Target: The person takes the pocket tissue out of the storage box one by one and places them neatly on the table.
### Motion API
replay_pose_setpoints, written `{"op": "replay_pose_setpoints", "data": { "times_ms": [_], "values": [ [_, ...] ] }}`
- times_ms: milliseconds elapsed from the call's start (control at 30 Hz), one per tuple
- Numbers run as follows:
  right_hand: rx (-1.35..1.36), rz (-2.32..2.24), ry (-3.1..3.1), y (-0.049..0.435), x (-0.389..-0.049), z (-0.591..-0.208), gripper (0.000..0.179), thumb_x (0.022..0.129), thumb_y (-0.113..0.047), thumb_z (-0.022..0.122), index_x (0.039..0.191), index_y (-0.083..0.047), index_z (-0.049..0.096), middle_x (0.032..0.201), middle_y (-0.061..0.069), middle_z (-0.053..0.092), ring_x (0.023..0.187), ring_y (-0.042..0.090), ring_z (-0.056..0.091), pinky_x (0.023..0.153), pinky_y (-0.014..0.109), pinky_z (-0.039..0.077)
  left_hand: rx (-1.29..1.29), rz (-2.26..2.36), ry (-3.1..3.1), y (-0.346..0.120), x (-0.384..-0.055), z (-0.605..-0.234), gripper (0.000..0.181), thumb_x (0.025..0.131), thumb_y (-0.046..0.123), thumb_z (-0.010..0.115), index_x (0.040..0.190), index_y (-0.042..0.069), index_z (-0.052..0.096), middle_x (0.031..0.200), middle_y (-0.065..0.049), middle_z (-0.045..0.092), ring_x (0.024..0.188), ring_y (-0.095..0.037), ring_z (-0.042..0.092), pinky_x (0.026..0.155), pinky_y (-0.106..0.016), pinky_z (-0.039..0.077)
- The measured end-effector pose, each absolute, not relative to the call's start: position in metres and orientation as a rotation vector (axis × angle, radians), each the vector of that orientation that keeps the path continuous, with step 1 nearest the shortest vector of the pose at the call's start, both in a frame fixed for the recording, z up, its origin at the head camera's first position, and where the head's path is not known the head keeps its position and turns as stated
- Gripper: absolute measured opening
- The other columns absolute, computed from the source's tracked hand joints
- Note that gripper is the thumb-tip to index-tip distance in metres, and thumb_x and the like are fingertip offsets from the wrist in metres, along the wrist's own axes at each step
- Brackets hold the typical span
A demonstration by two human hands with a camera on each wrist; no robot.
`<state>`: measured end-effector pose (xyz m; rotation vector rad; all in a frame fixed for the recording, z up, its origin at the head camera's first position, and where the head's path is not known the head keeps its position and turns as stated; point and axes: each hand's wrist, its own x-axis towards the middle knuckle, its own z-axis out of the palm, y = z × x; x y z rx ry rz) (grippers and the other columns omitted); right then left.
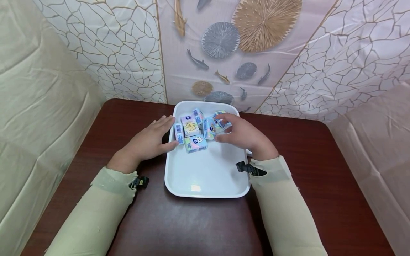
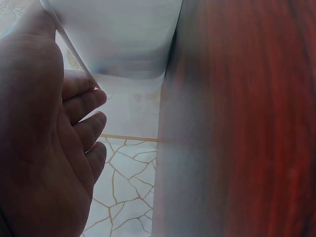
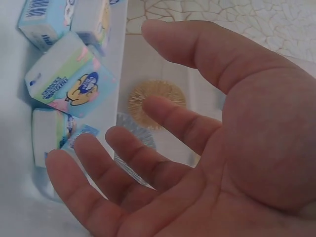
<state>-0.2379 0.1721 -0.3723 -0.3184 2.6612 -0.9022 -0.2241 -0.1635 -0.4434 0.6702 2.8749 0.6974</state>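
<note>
A white tray holds several small pastel boxes with cartoon prints, bunched in its far half. My left hand is at the tray's left rim, fingers extended, thumb apart; the left wrist view shows its fingertips right at the rim. Closest to it are a narrow box with a barcode and a purple-yellow box. A blue-green box lies in front of these. Over the boxes on the right hovers my right hand, fingers spread and loosely bent, palm holding nothing; a blue box shows beyond its fingertips.
The tray stands on a dark red-brown wooden table. Behind it hangs a patterned cloth, with pale fabric along the left side. A small white item peeks out by the tray's right rim, mostly covered by the right wrist.
</note>
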Motion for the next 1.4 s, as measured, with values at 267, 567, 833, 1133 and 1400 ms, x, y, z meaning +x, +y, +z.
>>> {"op": "replay_pose_setpoints", "data": {
  "times_ms": [267, 567, 833, 1133, 1400],
  "values": [
    [-0.338, -0.903, 2.650, 0.168, -0.250, -0.382, 0.075, 0.087, -0.027, 0.088, 0.154, -0.029, 0.052, 0.153, 0.005, 0.052, 0.129, 0.033, 0.060, 0.095, 0.047, 0.059, 0.672, 0.692, 2.882, -0.163, -0.226, -0.445, 0.098, 0.097, 0.075, 0.052, 0.170, 0.022, 0.015, 0.177, 0.003, 0.016, 0.166, -0.020, 0.008, 0.135, -0.048, 0.011],
    [-0.359, -0.911, 2.631, 0.163, -0.257, -0.391, 0.077, 0.086, -0.022, 0.089, 0.154, -0.027, 0.052, 0.156, 0.003, 0.050, 0.115, 0.028, 0.061, 0.090, 0.041, 0.056, 0.671, 0.697, 2.881, -0.162, -0.225, -0.444, 0.097, 0.098, 0.073, 0.053, 0.170, 0.021, 0.015, 0.177, 0.002, 0.016, 0.166, -0.020, 0.008, 0.135, -0.047, 0.011],
    [-0.385, -0.873, 2.666, 0.159, -0.262, -0.404, 0.085, 0.087, -0.019, 0.087, 0.160, -0.031, 0.044, 0.159, 0.004, 0.046, 0.106, 0.025, 0.063, 0.092, 0.041, 0.056, 0.672, 0.709, 2.876, -0.162, -0.224, -0.442, 0.096, 0.099, 0.070, 0.055, 0.170, 0.021, 0.015, 0.177, 0.002, 0.016, 0.166, -0.021, 0.008, 0.135, -0.048, 0.011],
    [-0.347, -0.788, 2.706, 0.153, -0.264, -0.413, 0.089, 0.088, -0.019, 0.086, 0.162, -0.035, 0.038, 0.161, -0.001, 0.044, 0.125, 0.024, 0.050, 0.108, 0.046, 0.049, 0.680, 0.708, 2.879, -0.163, -0.224, -0.444, 0.097, 0.098, 0.073, 0.053, 0.170, 0.021, 0.015, 0.177, 0.002, 0.016, 0.166, -0.021, 0.009, 0.135, -0.048, 0.011],
    [-0.321, -0.796, 2.704, 0.151, -0.265, -0.416, 0.089, 0.089, -0.018, 0.086, 0.162, -0.034, 0.038, 0.157, 0.000, 0.047, 0.120, 0.024, 0.053, 0.103, 0.043, 0.050, 0.712, 0.707, 2.891, -0.165, -0.225, -0.445, 0.098, 0.098, 0.074, 0.052, 0.170, 0.019, 0.017, 0.177, 0.000, 0.016, 0.166, -0.023, 0.010, 0.135, -0.049, 0.012]
  ]
}}
